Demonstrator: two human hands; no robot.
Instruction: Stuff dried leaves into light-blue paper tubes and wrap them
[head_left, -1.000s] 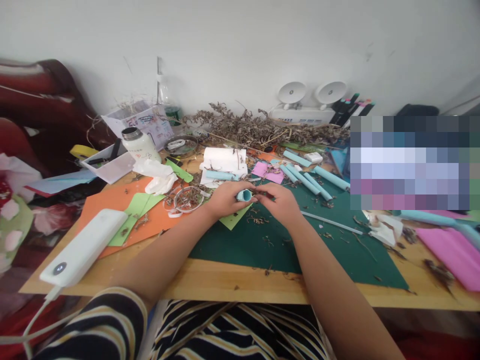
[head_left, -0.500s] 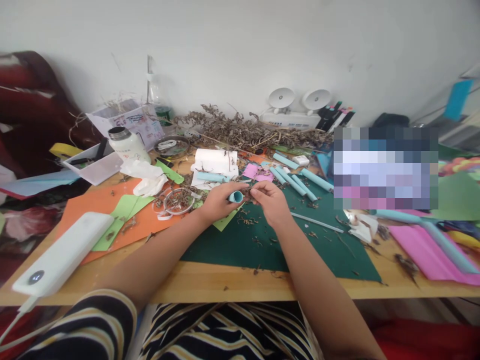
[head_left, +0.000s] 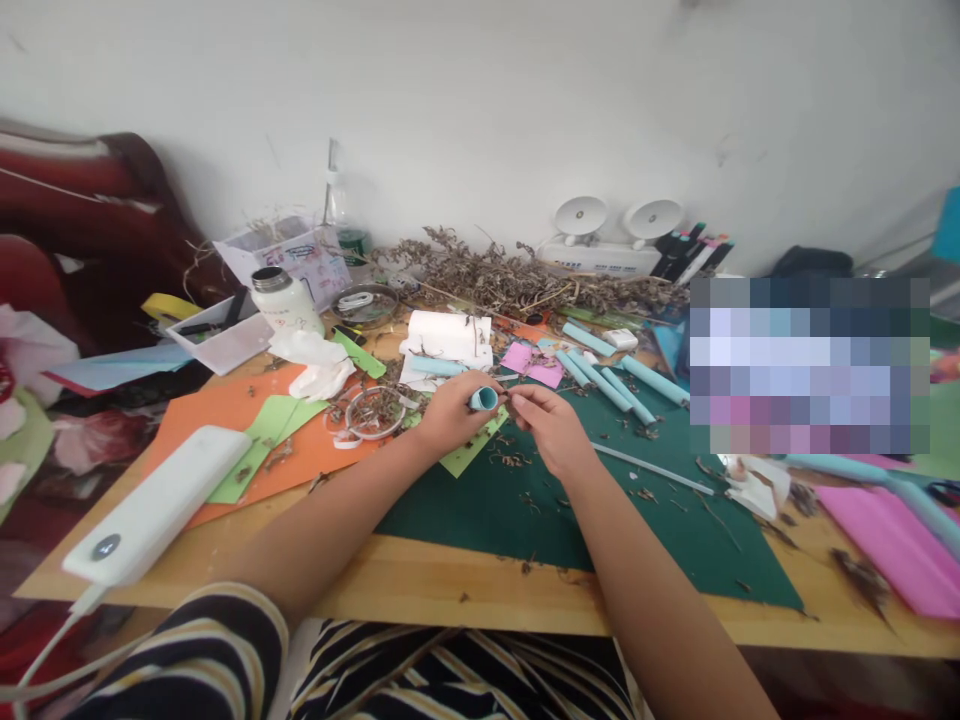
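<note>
My left hand [head_left: 448, 410] is closed around a small light-blue paper tube [head_left: 484, 399], its open end facing me. Right beside the tube's mouth, my right hand [head_left: 551, 428] has its fingers pinched together on something too small to make out, perhaps a bit of dried plant. Both hands hover over the far edge of a dark green cutting mat [head_left: 570, 500]. Dried plant crumbs [head_left: 510, 460] lie scattered on the mat below them. Several more light-blue paper tubes [head_left: 607, 375] lie at the back of the mat.
A heap of dried plants [head_left: 517, 275] runs along the wall. Orange paper [head_left: 247, 420] and green paper, a white power bank [head_left: 150, 518], a white bottle [head_left: 286, 300], a clear tray [head_left: 217, 335] and tissue lie left. Pink paper [head_left: 892, 535] lies right. The wooden table edge [head_left: 465, 590] is near me.
My hands stay together at the tube; only the right fingers shift slightly at its mouth. The camera view swung left, then back and a little down.
</note>
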